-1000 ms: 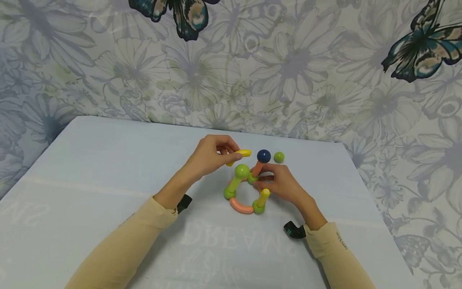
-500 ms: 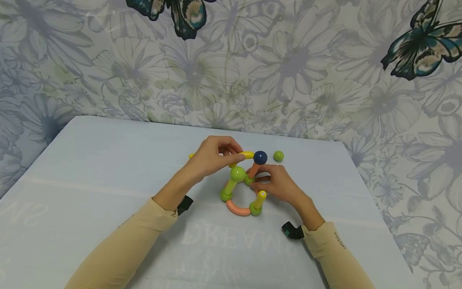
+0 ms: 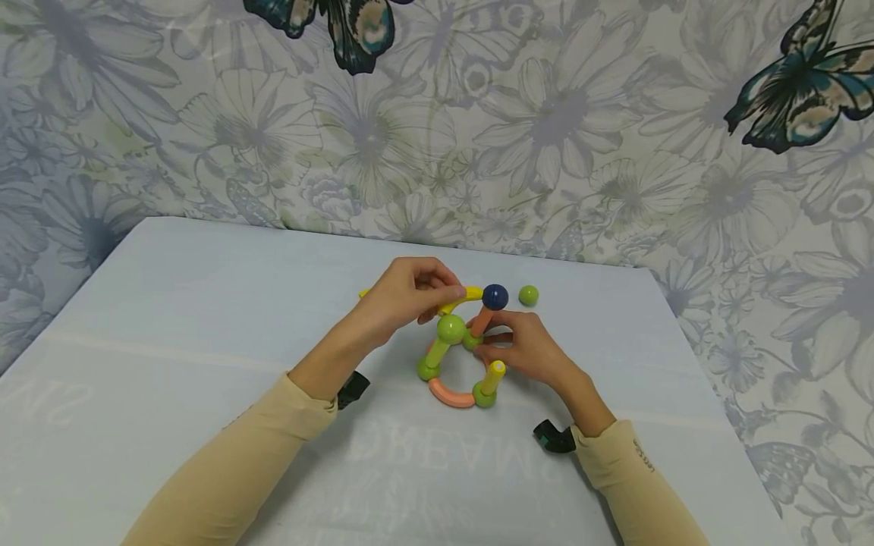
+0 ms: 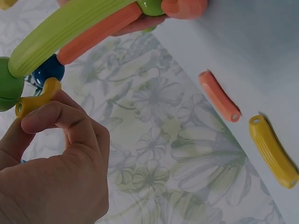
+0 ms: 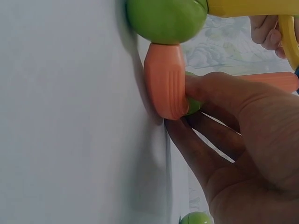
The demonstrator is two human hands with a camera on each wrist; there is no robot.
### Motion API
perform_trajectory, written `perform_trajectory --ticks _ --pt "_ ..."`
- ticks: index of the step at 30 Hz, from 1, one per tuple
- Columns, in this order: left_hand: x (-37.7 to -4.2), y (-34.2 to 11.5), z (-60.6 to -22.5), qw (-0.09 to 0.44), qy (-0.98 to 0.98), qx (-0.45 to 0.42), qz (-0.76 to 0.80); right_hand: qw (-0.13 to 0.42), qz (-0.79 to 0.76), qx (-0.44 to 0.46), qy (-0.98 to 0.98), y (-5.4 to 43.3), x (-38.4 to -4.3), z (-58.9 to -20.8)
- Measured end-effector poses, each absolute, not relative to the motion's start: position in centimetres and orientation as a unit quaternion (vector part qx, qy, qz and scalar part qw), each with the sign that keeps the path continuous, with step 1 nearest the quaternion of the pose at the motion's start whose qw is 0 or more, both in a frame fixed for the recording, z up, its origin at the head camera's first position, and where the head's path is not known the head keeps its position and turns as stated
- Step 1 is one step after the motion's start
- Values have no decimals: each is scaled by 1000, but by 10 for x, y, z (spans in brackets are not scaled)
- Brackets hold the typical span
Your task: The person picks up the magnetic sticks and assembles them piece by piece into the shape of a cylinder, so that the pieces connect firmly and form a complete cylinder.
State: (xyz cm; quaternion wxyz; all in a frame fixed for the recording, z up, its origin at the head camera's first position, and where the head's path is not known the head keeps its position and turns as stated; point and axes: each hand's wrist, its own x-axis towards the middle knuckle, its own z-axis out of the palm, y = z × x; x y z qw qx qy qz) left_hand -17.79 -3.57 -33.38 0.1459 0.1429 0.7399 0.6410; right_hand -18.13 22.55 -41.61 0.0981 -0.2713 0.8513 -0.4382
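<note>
My left hand (image 3: 403,302) pinches a short curved yellow rod (image 3: 473,293) between thumb and fingers. One end of this rod touches a dark blue ball (image 3: 495,296) atop a leaning orange rod (image 3: 481,321). In the left wrist view its other end is close to a large green ball (image 4: 10,84). That ball tops a light green rod (image 3: 438,353). Below lies a ring of curved orange rods (image 3: 452,395) and green balls, with a yellow rod (image 3: 490,378) standing at its front right. My right hand (image 3: 529,345) grips the ring's orange rod (image 5: 164,84) near the rear green ball.
A loose green ball (image 3: 529,295) lies behind the right hand on the white table (image 3: 239,303). The left wrist view shows a loose orange rod (image 4: 219,97) and a loose yellow rod (image 4: 274,151) on the tabletop. A floral wall (image 3: 410,174) rises behind the table.
The gap between the left hand's yellow rod and the blue ball has closed; they now touch. The ring has shifted slightly left, with the right hand still holding it.
</note>
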Motion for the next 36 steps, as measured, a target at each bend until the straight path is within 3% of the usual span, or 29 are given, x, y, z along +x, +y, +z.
perform_trajectory --ticks 11,20,36 --pt "-177 -35 -336 159 730 152 647 90 -431 -266 858 225 -181 -415" --pt "-179 -36 -336 201 732 142 635 89 -411 -258 870 223 -181 -416" --pt "-189 -51 -334 184 741 129 633 101 -409 -257 870 225 -182 -416"
